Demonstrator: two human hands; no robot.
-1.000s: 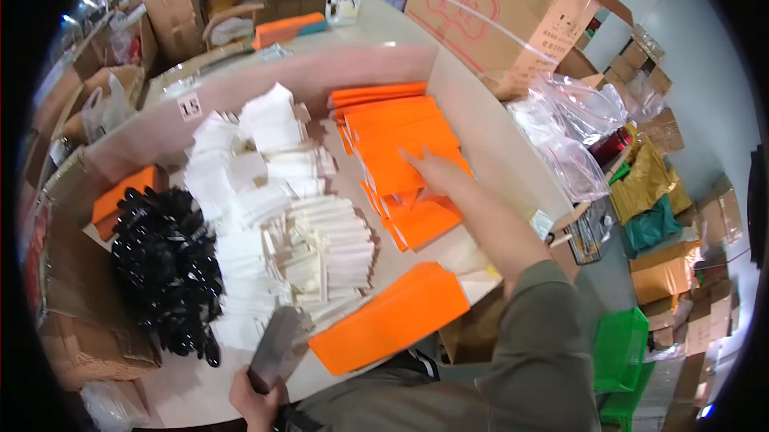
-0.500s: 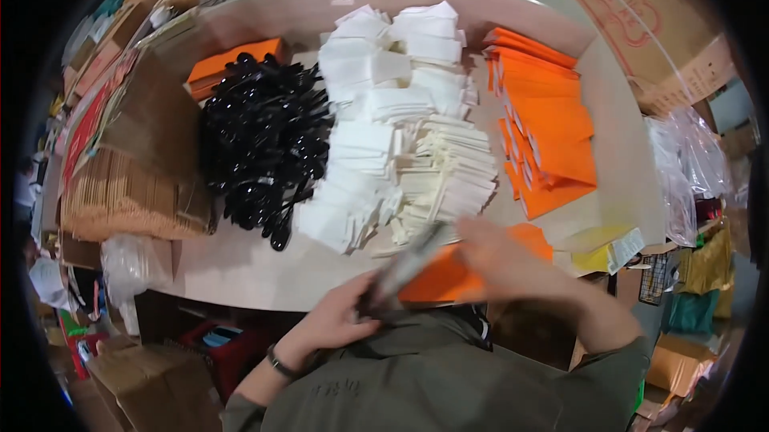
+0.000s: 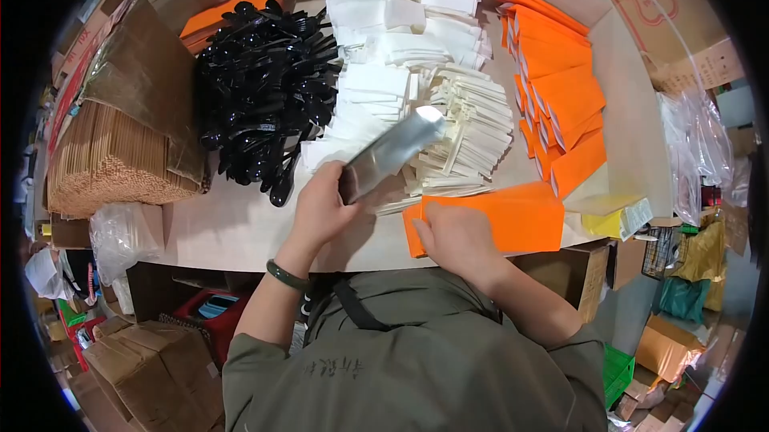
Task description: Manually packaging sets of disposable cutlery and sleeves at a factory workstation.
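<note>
A shiny metal trough-like piece [image 3: 388, 155] slants up and to the right from my left hand [image 3: 322, 206]. The fingers are wrapped round its lower end, and its tip is over the white packets. On the table's near edge lies a small pile of flat orange paper sleeves [image 3: 525, 220]. My right hand [image 3: 460, 238] is at the left end of this pile, with fingers bent and thumb and forefinger at the top sleeve. Beyond my hands are a heap of black plastic cutlery [image 3: 268, 95], stacks of white folded napkins [image 3: 372, 91] and a spread of thin cream-white packets [image 3: 473, 123].
More orange sleeves [image 3: 561, 79] lie fanned along the table's right side. An opened cardboard box [image 3: 120, 151] packed with brown pieces stands at the left. A yellow box [image 3: 613, 217] sits at the right front edge. Clear plastic bags [image 3: 124, 236] hang at the left corner.
My right hand has moved from the metal piece down onto the orange sleeves. My left hand has raised the metal piece up and away from my body. The view has shifted slightly.
</note>
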